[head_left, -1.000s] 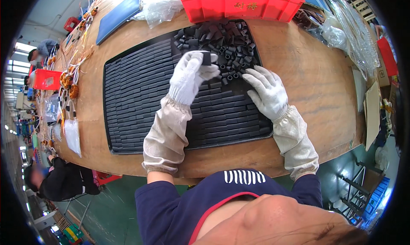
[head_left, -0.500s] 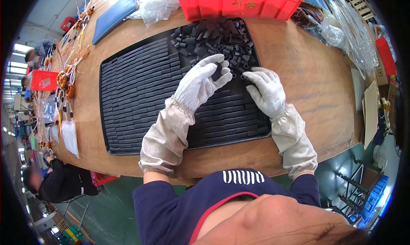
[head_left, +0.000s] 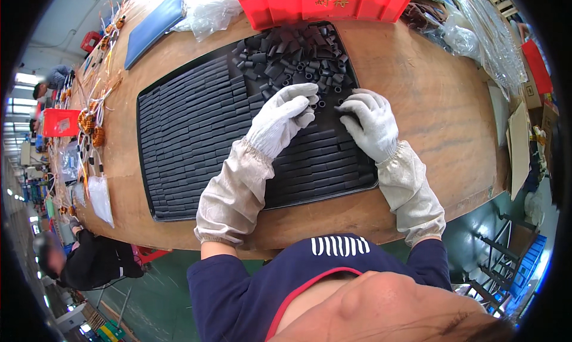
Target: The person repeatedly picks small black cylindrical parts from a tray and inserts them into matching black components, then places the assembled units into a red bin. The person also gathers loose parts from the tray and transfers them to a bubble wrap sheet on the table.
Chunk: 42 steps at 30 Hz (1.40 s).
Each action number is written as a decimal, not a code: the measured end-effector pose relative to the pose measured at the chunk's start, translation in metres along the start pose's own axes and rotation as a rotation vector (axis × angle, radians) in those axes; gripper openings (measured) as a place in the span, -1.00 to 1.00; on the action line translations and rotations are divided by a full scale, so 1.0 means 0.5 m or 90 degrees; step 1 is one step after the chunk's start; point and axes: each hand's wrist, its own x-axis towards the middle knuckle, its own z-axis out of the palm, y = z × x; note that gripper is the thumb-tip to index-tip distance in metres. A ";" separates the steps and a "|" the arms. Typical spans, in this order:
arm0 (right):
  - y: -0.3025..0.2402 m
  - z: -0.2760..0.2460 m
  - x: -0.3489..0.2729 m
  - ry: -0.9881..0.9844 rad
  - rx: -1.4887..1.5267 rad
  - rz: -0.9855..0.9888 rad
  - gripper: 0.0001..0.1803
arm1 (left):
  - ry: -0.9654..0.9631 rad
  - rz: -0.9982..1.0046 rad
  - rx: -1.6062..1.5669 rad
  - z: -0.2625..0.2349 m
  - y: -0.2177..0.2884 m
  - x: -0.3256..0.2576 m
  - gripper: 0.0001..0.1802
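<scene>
A black tray (head_left: 149, 208) lies on the wooden table, lined with rows of short black tubes (head_left: 196, 127). Loose black tubes (head_left: 292, 50) are heaped in its far right part. My left hand (head_left: 280, 118), in a white knit glove, is over the middle of the tray beside the heap. Its fingers are bent in toward the thumb; what they hold, if anything, is hidden. At the tray's right edge, my gloved right hand (head_left: 372, 124) has bent fingers with the thumb apart. Its fingertips are by a small black tube, and I cannot tell a firm hold.
A red bin (head_left: 325, 8) stands beyond the tray. Clear plastic bags (head_left: 214, 11) and a blue folder (head_left: 156, 29) lie at the far left. Copper coils with wires (head_left: 89, 121) line the left edge. Plastic wrap (head_left: 494, 44) and cardboard (head_left: 519, 151) are at the right. Another person (head_left: 89, 258) sits at lower left.
My left hand's fingers have drawn closer together. The right hand stays at the tray's right edge, with its fingers slightly more bent. The view has shifted a little.
</scene>
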 end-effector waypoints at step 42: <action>-0.045 -0.030 -0.026 0.093 0.682 0.318 -0.78 | -0.024 -0.074 0.449 0.075 -0.019 -0.034 -0.56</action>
